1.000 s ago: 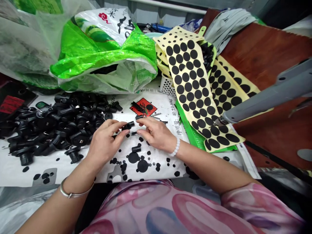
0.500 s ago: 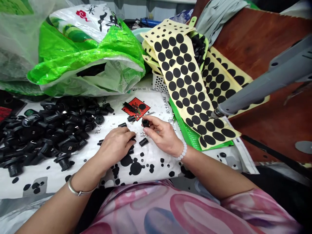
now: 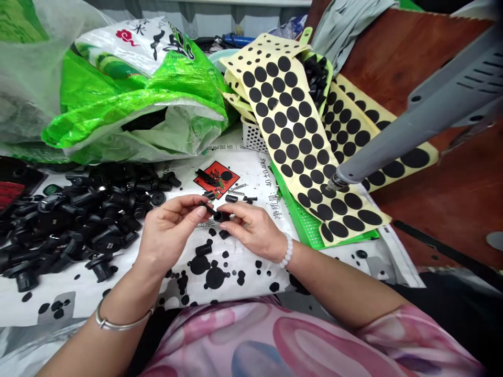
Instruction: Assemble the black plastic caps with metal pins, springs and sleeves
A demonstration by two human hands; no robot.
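Note:
Just above the white sheet (image 3: 251, 283), my right hand (image 3: 257, 230) pinches a short hollow black plastic sleeve (image 3: 222, 215), its open end facing left. Between the thumb and fingertips of my left hand (image 3: 168, 230) is a thin black plastic piece (image 3: 207, 208), its end right at the sleeve's mouth; whether it has entered cannot be made out. More short black sleeves lie around the hands, one (image 3: 203, 249) below and another (image 3: 231, 198) beyond. A red diamond print (image 3: 226, 173) on the sheet bears small black pieces and slim metal bits (image 3: 237, 188).
At left is a heap of black plastic parts (image 3: 90, 209). Behind it slumps a green and white bag (image 3: 149, 89). Sheets of round black stickers (image 3: 293, 136) lean over a green tray (image 3: 302, 225). A grey powered screwdriver (image 3: 377, 141) hangs in from the right.
My left hand has risen from the sheet with the thin black piece and come up to the sleeve. The right hand has turned the sleeve and lowered it slightly leftward.

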